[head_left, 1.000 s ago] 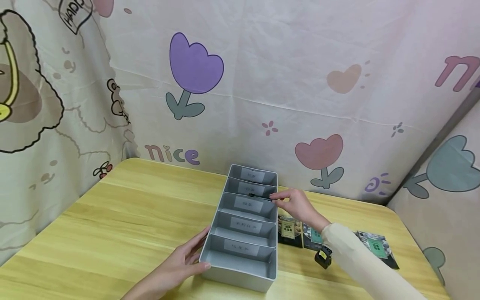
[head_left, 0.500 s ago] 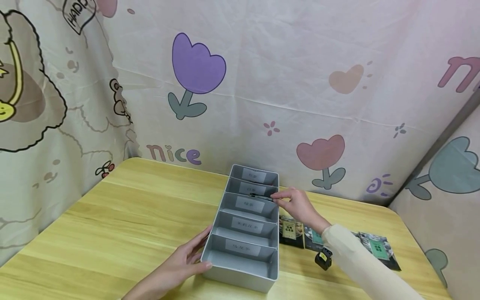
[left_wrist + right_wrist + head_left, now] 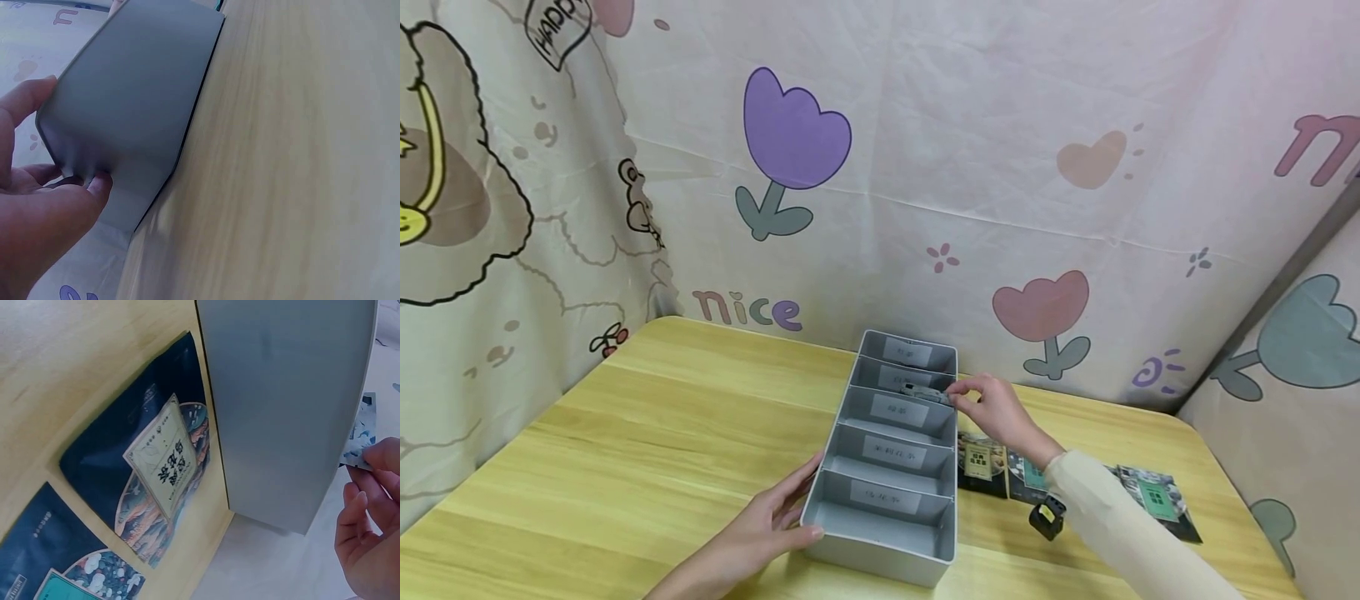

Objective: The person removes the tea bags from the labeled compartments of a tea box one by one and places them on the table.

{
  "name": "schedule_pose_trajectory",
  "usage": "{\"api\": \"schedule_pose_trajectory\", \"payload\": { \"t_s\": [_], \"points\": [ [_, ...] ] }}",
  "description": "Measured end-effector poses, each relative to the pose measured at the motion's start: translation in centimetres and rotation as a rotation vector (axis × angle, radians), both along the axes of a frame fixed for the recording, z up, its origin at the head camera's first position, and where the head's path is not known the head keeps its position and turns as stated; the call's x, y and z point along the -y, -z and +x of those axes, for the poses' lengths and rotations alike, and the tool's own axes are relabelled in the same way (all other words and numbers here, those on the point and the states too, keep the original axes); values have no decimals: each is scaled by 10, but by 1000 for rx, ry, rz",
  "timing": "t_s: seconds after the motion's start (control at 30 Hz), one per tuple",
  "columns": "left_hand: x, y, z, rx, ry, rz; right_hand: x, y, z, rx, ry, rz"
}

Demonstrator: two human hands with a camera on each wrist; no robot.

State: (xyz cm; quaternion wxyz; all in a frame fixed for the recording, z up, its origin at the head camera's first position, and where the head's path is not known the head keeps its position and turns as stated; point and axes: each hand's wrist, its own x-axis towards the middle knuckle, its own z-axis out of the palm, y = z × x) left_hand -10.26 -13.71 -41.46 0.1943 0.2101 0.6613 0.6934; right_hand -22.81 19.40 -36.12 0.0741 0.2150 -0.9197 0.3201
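Note:
A long grey divided box (image 3: 887,567) stands on the table, with a white label in each compartment. My left hand (image 3: 760,521) holds its near left corner, the thumb at the front rim and the fingers along the left wall; the left wrist view shows fingertips against the box's grey wall (image 3: 137,87). Over the second compartment from the back, my right hand (image 3: 996,412) pinches the right end of a small flat packet (image 3: 927,393). In the right wrist view the packet (image 3: 360,434) has a pale, patterned face and is partly hidden by the box's rim.
Dark pouches with pictured fronts lie right of the box: one with a cream label (image 3: 979,462), one with a teal label (image 3: 1028,475), another farther right (image 3: 1157,500). A small black strapped device (image 3: 1047,517) is at my right forearm. A printed curtain (image 3: 895,208) hangs behind the table.
The packet has tilted so more of its pale face shows in the head view. My right hand has shifted slightly right. My left hand and the box stay in place.

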Motion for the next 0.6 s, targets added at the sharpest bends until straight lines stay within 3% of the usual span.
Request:
{"api": "schedule_pose_trajectory", "payload": {
  "t_s": [0.47,0.6],
  "points": [
    [0,-1,0,-12,4,10,2,-16,5,-9,8,-64],
    [-1,1,1,-49,17,28,4,-21,7,-26,15,-84]
  ]
}}
